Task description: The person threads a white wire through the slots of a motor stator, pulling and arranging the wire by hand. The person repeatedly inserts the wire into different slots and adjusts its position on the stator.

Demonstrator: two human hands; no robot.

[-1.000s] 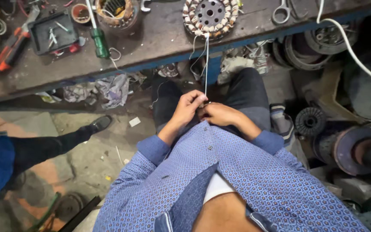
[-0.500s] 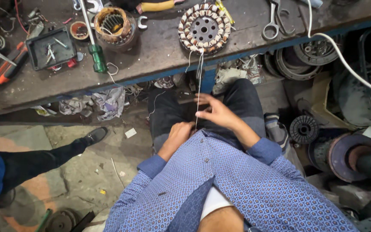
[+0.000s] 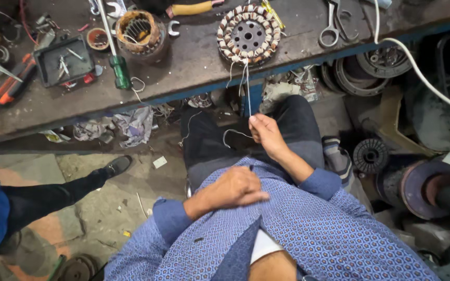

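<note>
My right hand (image 3: 267,136) is raised in front of my lap, thumb and fingers pinched shut on a bundle of thin white wires (image 3: 247,89) that run taut from the hand up to the round motor stator (image 3: 247,35) lying on the counter (image 3: 194,67). A loose end of the wire curls away from my fingers toward my left knee. The stator sits near the front edge of the counter, its ring of copper-coloured windings facing up and its wire leads hanging over the edge.

My left hand (image 3: 234,188) rests against the front of my blue patterned shirt (image 3: 308,229), fingers loosely curled and pointing to the right; I cannot tell whether it holds anything.

On the counter to the left of the stator stands a second, rustier wound stator (image 3: 137,30), and just beside it lies a screwdriver with a green handle (image 3: 121,72). Further left is a small black tray (image 3: 64,61) with bits of metal in it, then orange-handled pliers (image 3: 12,83). A pair of scissors (image 3: 332,23) lies to the right of the stator, and a white cable (image 3: 417,67) trails off the counter's right end.

Another person's leg in dark trousers and a black shoe (image 3: 116,165) stretches across the floor on my left. Motor parts are piled on the floor on my right.
</note>
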